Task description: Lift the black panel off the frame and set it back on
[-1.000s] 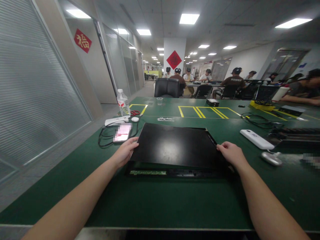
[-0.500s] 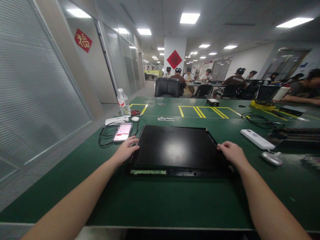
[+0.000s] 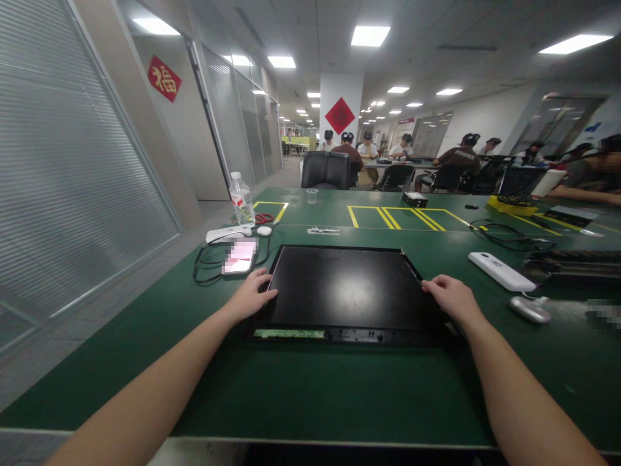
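Observation:
A black LCD panel [image 3: 334, 285] lies face up in a black frame [image 3: 388, 336] in front of me. Along the near edge of the frame a green circuit board strip [image 3: 290, 334] shows. My left hand [image 3: 251, 296] holds the panel's left edge, thumb on top and fingers along the side. At the right edge, my right hand [image 3: 449, 294] pinches the panel between thumb and curled fingers. The fingertips under both edges are partly hidden.
Left of the panel are a lit phone [image 3: 240, 256], cables, a white power bank [image 3: 228, 233], a water bottle [image 3: 241, 199] and red scissors [image 3: 263, 218]. To the right lie another white power bank [image 3: 501, 272] and a silver mouse [image 3: 528, 309]. People sit at tables beyond.
The panel has shifted slightly right and nearer within the frame, showing more of the far rim. My left hand has moved right with it; the right hand has barely moved.

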Motion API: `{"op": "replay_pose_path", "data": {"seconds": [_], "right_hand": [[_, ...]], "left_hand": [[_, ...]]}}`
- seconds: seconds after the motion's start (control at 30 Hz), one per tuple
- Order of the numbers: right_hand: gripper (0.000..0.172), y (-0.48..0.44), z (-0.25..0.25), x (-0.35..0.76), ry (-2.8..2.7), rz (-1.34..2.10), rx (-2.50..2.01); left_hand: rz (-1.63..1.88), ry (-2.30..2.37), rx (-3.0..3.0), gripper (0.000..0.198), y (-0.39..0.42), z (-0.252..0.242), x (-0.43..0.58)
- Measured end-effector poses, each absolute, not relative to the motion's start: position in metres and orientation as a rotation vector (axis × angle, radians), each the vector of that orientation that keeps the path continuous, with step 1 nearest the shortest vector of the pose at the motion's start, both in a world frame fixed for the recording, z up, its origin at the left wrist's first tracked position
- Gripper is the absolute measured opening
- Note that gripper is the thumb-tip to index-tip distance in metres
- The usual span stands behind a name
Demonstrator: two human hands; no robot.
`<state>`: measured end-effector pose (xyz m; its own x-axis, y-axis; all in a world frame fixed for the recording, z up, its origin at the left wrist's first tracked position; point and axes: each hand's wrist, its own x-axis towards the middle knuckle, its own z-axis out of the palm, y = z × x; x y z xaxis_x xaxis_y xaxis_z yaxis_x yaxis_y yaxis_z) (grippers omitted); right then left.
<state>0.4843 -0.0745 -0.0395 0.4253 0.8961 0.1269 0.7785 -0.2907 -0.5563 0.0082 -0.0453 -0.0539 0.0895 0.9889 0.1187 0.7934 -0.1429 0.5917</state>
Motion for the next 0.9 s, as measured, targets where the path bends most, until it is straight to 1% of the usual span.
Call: {"op": "replay_pose_path", "data": {"seconds": [0.3,0.47,0.5,0.57,0.67,0.77,0.9], "right_hand": [[0.029,-0.075,-0.041,0.486,-1.452,0.262,-2.144],[0.026,-0.074,-0.042,0.487,-1.466,0.249,-2.153],[0.026,-0.074,-0.042,0.487,-1.46,0.254,-2.154],[0.025,-0.075,-0.041,0.487,-1.445,0.261,-2.156],[0.025,-0.075,-0.042,0.487,-1.439,0.249,-2.147],[0.025,-0.075,-0.042,0.487,-1.445,0.228,-2.13],[0.025,-0.076,-0.04,0.485,-1.435,0.224,-2.15]], "left_hand": [[0.668,1.732,2.122,0.056,-0.046,-0.055,0.011],[0.609,1.585,2.261,0.065,-0.06,-0.04,0.018],[0.613,1.506,2.325,0.063,-0.064,-0.036,0.018],[0.561,1.283,2.427,0.052,-0.07,-0.027,0.018],[0.432,1.056,2.433,0.038,-0.074,-0.019,0.017],[0.407,1.026,2.404,0.03,-0.074,-0.016,0.016],[0.405,1.024,2.421,0.029,-0.074,-0.015,0.017]]}}
